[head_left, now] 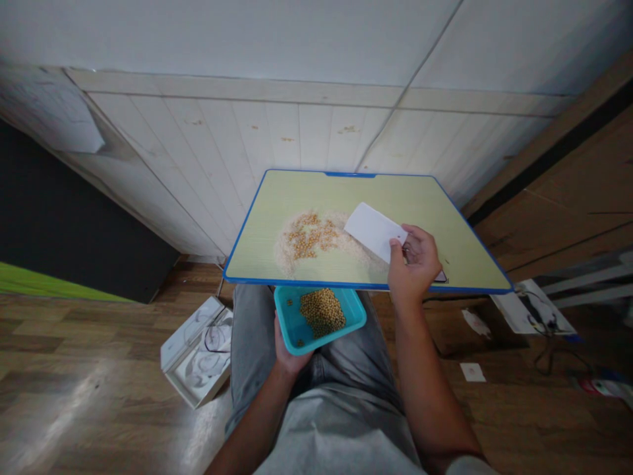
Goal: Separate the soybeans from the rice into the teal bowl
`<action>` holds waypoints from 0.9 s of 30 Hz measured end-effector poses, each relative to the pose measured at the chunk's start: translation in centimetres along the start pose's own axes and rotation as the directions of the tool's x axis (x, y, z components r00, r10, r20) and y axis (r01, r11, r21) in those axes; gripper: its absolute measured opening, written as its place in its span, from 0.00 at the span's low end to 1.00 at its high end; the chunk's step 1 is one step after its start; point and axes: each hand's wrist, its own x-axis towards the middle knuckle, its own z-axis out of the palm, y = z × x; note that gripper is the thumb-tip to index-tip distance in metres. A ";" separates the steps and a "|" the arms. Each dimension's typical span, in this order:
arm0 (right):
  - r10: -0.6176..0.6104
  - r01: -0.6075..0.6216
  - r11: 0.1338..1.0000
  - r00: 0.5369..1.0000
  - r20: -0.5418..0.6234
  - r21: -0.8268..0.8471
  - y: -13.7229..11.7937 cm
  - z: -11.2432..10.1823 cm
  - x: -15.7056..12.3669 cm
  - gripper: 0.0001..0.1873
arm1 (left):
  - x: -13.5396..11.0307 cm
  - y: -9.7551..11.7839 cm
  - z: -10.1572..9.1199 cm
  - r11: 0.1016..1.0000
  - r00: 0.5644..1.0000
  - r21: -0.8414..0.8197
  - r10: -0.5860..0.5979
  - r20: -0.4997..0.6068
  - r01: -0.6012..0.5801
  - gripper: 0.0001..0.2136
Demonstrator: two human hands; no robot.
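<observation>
My left hand (291, 353) grips the near left side of a teal plastic tub (352, 321), which sits above my lap just below the tabletop's front edge. Inside the tub lies a heap of soybeans (324, 311). My right hand (418, 260) pinches a white card (374, 231) between thumb and fingers, tilted over the right part of the table. The card's far end reaches the edge of a spread of rice (285, 254). More soybeans (309, 236) are scattered on that rice.
The yellow-green table (415, 191) has a blue rim and stands against a panelled wall. An open white box (195, 356) holds cables on the floor at left. Cords (541, 316) and a white paper square (473, 372) lie on the floor at right.
</observation>
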 end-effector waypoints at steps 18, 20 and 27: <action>-0.056 0.059 0.998 0.993 0.108 -0.031 0.2 0.6 0.1 0.14 | 0.4 0.2 -0.4 1.000 0.991 -0.018 -0.002 0.136 0.005 0.38; -0.064 0.067 0.998 0.992 0.107 -0.022 0.2 0.7 0.1 0.13 | 0.4 0.2 -0.4 1.000 0.991 -0.016 -0.002 0.137 0.004 0.38; -0.095 0.097 0.995 0.992 0.085 -0.015 0.3 1.1 1.0 0.14 | 0.3 0.1 -0.5 1.000 0.990 -0.008 -0.006 0.141 0.007 0.37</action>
